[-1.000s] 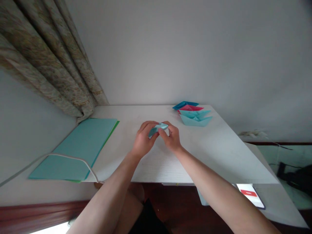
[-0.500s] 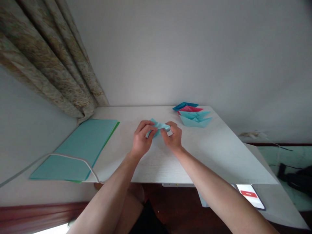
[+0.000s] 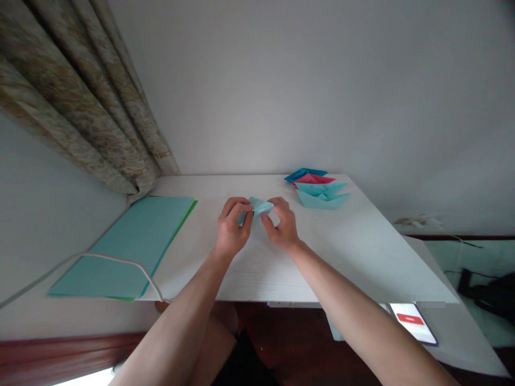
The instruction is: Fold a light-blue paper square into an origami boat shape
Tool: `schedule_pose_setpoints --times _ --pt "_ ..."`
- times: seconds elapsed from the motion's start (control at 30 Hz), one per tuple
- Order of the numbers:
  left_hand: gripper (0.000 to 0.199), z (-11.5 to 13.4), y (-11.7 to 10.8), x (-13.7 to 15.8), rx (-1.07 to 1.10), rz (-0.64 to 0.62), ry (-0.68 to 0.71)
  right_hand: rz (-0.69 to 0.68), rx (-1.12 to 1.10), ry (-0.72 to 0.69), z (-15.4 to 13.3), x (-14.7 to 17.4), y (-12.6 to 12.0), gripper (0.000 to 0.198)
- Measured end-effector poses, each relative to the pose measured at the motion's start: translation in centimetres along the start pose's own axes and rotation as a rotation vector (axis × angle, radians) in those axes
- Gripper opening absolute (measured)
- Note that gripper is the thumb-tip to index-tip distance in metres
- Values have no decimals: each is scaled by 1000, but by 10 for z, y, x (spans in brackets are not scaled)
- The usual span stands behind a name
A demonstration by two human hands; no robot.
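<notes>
A small piece of folded light-blue paper [image 3: 260, 207] is held between my two hands, just above the white table. My left hand [image 3: 234, 225] pinches its left side with thumb and fingers. On the right side, my right hand [image 3: 281, 222] grips the paper's edge between thumb and forefinger. Parts of the paper are hidden behind the fingers. To the right of my hands stand several folded paper boats: a light-blue one [image 3: 323, 200] in front, a pink one [image 3: 316, 179] behind, and a dark-blue one [image 3: 301, 174] at the back.
A stack of light-blue paper sheets [image 3: 132, 241], with green showing at its edge, lies on the table's left. A white cable [image 3: 116, 259] loops over it. A lit phone [image 3: 412, 324] lies at the lower right. The wall borders the white table [image 3: 265, 273] at the back.
The folded paper has been turned and now shows a flatter, pointed face. My right hand has shifted slightly left, closer to my left hand. The boats and sheets stay put.
</notes>
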State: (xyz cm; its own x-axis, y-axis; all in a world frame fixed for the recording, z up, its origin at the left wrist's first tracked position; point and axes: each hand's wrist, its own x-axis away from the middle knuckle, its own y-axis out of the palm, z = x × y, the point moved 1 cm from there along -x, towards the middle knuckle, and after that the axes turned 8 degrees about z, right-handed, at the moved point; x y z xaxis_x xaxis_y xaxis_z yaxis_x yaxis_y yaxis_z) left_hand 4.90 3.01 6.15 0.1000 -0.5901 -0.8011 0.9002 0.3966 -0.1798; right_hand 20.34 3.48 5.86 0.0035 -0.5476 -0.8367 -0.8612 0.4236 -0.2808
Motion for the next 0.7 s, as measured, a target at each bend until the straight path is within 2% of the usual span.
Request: schedule_pose_setpoints --times 0.1,0.17,0.3,0.37,0.43,0.53,0.63,0.7 --pt "11 1 -1 2 102 -87 -137 10 31 -44 2 1 1 14" --pt "17 2 0 3 205 -90 -362 -23 68 -84 4 1 1 20" --pt "49 -3 6 7 332 1 -914 -171 162 -131 5 2 2 27" --pt "54 -13 9 10 365 -9 -1083 -258 160 -145 5 3 4 28" --pt "45 -25 10 15 391 -9 -1149 -319 124 -139 5 6 6 30" --pt "41 -40 9 21 350 42 -1117 -293 50 -50 6 10 12 29" --pt "60 -43 10 24 323 35 -1068 -188 15 107 11 15 20 14" --pt "74 -38 12 23 322 -9 -1032 -95 34 255 19 19 25 17"
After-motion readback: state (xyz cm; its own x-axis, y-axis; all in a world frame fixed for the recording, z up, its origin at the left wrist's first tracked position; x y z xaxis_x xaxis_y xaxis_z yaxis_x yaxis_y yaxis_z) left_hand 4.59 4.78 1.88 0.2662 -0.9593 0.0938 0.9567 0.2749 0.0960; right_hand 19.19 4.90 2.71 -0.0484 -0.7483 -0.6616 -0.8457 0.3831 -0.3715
